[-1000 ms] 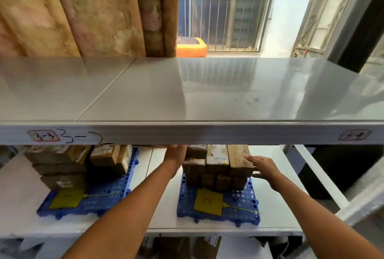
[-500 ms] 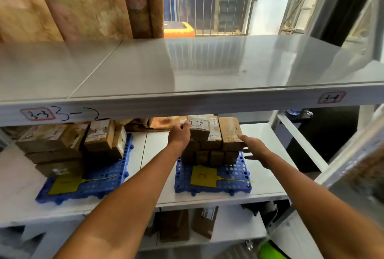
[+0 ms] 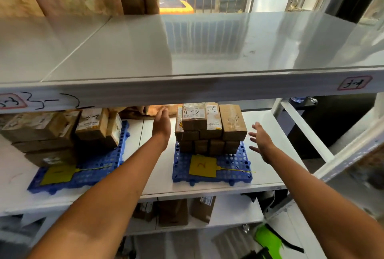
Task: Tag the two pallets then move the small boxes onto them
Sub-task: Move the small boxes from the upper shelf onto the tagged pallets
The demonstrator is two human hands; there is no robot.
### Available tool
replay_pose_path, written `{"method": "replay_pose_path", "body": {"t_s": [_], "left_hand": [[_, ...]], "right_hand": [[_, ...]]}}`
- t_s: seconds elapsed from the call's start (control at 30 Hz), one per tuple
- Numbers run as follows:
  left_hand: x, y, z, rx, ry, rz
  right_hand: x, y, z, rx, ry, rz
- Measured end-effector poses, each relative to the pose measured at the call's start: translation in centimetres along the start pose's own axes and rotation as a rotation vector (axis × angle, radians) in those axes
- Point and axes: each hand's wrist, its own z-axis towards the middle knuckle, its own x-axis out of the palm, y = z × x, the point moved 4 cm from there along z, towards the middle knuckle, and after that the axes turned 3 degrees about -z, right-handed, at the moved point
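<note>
Two blue plastic pallets lie on the middle shelf. The right pallet (image 3: 239, 165) carries a yellow tag (image 3: 202, 166) marked 2 and a stack of small brown boxes (image 3: 209, 130). The left pallet (image 3: 99, 167) has its own yellow tag (image 3: 58, 174) and several brown boxes (image 3: 52, 134) piled on it. My left hand (image 3: 163, 122) hovers flat just left of the right stack, not touching it. My right hand (image 3: 260, 140) is to the right of that stack, fingers spread, holding nothing.
A glossy white upper shelf (image 3: 187, 55) juts out above the pallets, with handwritten labels on its front edge. More brown boxes (image 3: 187, 211) stand on the lower shelf. A white frame rail (image 3: 305, 130) runs at the right. A green object (image 3: 268, 240) lies low right.
Both hands were pressed against the sides of the right stack; now they have come off it and moved apart, fingers spread. The camera view has tilted down slightly.
</note>
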Motion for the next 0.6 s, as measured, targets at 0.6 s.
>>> {"method": "replay_pose_path", "body": {"t_s": [0.6], "left_hand": [[2.5,6.2,2.1,-0.317,0.388,-0.173]], "right_hand": [[3.8,0.0,3.7,0.078,0.281,0.201]]}}
